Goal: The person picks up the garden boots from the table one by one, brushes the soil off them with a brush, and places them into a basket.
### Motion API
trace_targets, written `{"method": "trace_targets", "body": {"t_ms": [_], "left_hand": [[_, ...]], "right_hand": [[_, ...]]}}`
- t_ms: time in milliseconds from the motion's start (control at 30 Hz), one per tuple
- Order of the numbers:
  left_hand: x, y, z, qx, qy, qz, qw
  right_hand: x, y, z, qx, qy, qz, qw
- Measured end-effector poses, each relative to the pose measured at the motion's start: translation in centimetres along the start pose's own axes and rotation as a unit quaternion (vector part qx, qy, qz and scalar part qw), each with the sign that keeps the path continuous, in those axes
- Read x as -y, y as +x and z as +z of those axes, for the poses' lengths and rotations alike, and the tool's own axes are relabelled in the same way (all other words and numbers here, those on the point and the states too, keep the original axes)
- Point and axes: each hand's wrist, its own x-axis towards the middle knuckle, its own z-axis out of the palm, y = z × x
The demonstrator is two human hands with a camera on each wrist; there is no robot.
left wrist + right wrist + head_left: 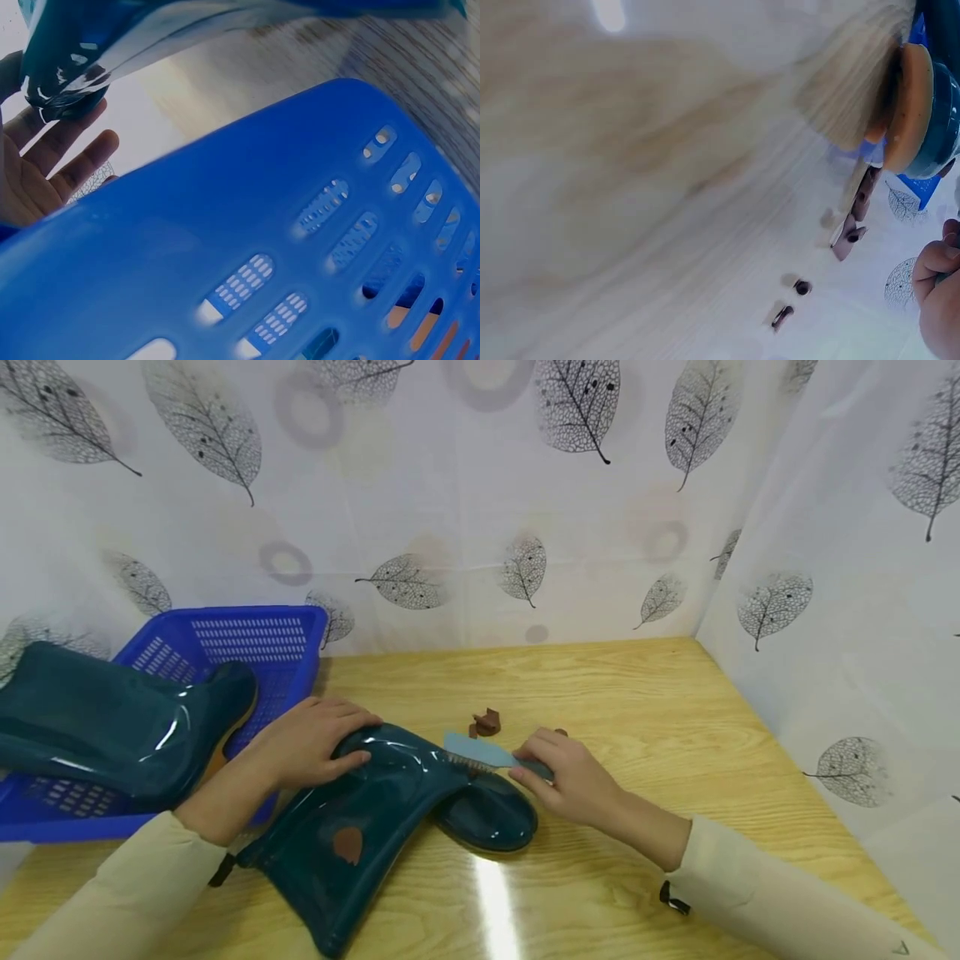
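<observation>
A dark green rubber boot (360,827) lies on its side on the table, with a brown smear (347,845) on its shaft. My left hand (315,739) holds it at the back edge, thumb on the near face and fingers at the far side; in the left wrist view those fingers (82,157) are spread. My right hand (566,772) grips the dark handle of a light blue brush (476,750). Its bristles lie against the boot's ankle area, just above the rounded toe. The right wrist view shows the tan sole (911,109) and only part of the right hand.
At the left a blue plastic basket (318,647) with slotted walls holds another dark green boot (97,722). Brown fragments (486,723) are on the wood-grain table (637,693) behind the brush. A white leaf-print curtain (450,485) stands at the back and right.
</observation>
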Motion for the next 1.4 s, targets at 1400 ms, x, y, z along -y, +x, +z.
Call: {"method": "trace_targets", "body": {"t_ms": [1400], "left_hand": [[0.0,0.2,-0.2,0.002,0.002,-0.005,1.0]], "right_hand": [[-2.7,-3.2,-2.4,0.007,-0.094,0.039,0.995]]}}
